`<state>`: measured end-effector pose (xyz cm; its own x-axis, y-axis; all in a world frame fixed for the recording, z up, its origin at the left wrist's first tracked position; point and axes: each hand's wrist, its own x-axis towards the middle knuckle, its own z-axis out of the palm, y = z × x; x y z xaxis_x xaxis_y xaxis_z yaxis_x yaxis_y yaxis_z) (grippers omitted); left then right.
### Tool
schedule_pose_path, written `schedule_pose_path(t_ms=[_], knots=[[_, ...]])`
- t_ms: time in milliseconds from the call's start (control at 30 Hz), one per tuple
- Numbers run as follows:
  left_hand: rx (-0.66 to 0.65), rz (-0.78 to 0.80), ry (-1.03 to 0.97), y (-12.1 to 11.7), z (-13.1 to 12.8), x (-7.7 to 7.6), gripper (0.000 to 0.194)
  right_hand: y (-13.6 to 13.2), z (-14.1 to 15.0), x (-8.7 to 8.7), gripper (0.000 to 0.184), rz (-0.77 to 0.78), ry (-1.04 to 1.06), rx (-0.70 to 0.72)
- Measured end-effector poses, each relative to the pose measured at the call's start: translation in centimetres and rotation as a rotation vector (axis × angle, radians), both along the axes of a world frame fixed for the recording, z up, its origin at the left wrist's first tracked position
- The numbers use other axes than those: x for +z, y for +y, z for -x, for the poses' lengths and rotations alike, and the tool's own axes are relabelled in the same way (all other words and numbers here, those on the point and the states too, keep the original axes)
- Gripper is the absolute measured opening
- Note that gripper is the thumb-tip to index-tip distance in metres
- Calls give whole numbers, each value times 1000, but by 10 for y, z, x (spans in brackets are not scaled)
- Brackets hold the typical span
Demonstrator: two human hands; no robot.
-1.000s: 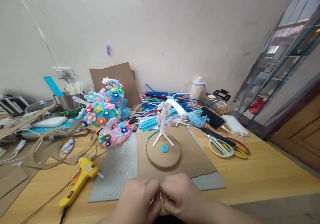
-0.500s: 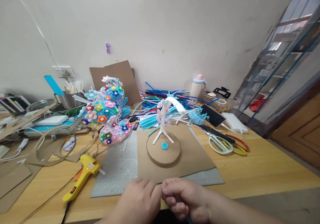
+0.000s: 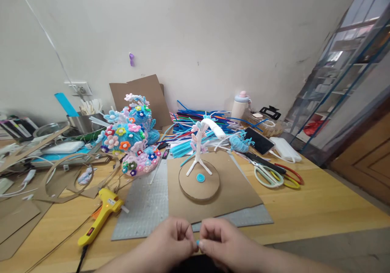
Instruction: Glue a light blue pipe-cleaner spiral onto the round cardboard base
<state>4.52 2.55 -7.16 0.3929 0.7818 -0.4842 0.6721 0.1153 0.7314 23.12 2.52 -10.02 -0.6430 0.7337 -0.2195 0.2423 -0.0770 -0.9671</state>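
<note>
From my end: left hand (image 3: 176,238) and right hand (image 3: 224,240) close together, fingers of both clamped on a small blue piece (image 3: 198,243), mostly hidden by the fingertips, at the worktop's (image 3: 310,208) front edge. I see the cardboard disc (image 3: 195,193) beyond them, on a cardboard sheet (image 3: 240,191) over the grey mat (image 3: 134,220). White stem (image 3: 198,151) stands on the disc, blue coil (image 3: 200,177) just in front of its feet. Glue gun (image 3: 100,216) left, scissors (image 3: 269,177) right.
</note>
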Motion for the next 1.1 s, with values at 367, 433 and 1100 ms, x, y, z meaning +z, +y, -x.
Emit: schedule_pose_path(t_ms=[367,433,1100], knots=[[-246,-639,144,-9,7,-4,11,13,-1,7,6,1065,331,-34],[-292,-705,174,-7,9,-7,14,15,-2,6,8,1114,332,1],[-577,-1075,263,-12,18,-11,11,9,-2,-24,20,1219,620,219]])
